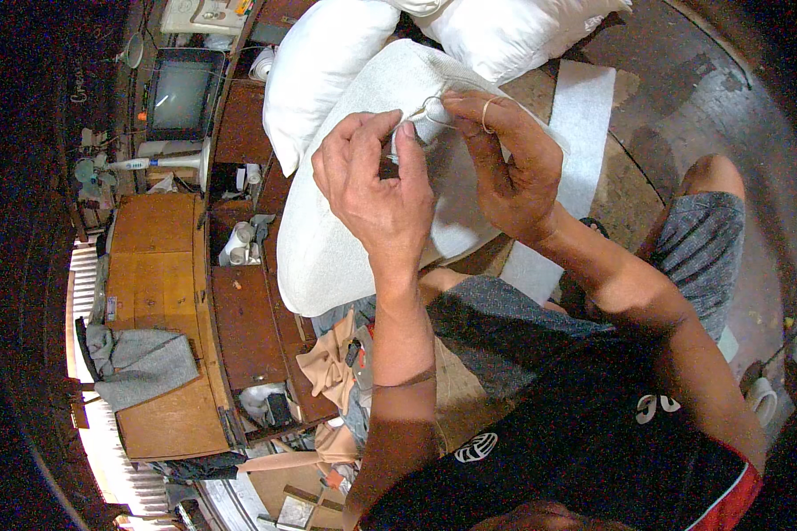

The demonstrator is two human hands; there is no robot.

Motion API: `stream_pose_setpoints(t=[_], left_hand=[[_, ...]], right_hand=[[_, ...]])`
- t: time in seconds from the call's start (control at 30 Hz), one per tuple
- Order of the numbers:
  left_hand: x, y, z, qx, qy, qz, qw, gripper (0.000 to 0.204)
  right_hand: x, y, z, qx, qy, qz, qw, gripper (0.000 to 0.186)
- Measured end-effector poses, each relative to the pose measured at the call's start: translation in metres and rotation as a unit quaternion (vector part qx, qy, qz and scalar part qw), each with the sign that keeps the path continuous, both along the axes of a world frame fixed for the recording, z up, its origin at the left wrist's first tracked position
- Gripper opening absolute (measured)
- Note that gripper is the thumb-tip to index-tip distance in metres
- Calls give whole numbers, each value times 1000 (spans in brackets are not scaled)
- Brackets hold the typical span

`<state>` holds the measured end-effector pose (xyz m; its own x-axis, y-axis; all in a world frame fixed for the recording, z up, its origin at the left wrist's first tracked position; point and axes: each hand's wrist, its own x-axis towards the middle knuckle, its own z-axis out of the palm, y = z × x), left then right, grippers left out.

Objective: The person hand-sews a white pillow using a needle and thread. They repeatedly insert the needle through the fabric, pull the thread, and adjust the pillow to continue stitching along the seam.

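A large pale cushion (323,252), stuffed and covered in woven fabric, leans in front of me. Both hands are raised over its upper part. My left hand (376,181) pinches white thread between thumb and fingers, close to the cushion's cover. My right hand (518,164) has its fingertips closed on the same white thread (430,110), which makes a small loop between the two hands. A pale band circles one right finger; I cannot tell whether it is a ring or thread. Whether a needle is held is too small to see.
White stuffed pillows (323,75) lie beyond the cushion. To its right is a flat white fabric strip (584,102) on the floor. A wooden cabinet (155,292) with grey cloth (146,367) stands at left, near a television (184,93) and a fan (155,163). Peach cloth (330,358) lies near my left arm.
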<state>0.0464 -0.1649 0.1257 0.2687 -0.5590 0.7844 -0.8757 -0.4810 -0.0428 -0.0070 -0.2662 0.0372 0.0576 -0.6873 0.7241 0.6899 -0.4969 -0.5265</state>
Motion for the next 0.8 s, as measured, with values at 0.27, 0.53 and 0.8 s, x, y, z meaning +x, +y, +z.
stream_pose_setpoints(t=[0.27,0.53,0.8], left_hand=[[3,0,0,2,-17,-1,1000,13],[2,-2,-2,-7,-12,-2,1000,14],[2,-1,-1,-10,-14,2,1000,17]], right_hand=[[-5,1,1,-3,18,18,1000,22],[-1,0,-3,-8,34,-8,999,17],[-3,2,1,42,66,14,997,19]])
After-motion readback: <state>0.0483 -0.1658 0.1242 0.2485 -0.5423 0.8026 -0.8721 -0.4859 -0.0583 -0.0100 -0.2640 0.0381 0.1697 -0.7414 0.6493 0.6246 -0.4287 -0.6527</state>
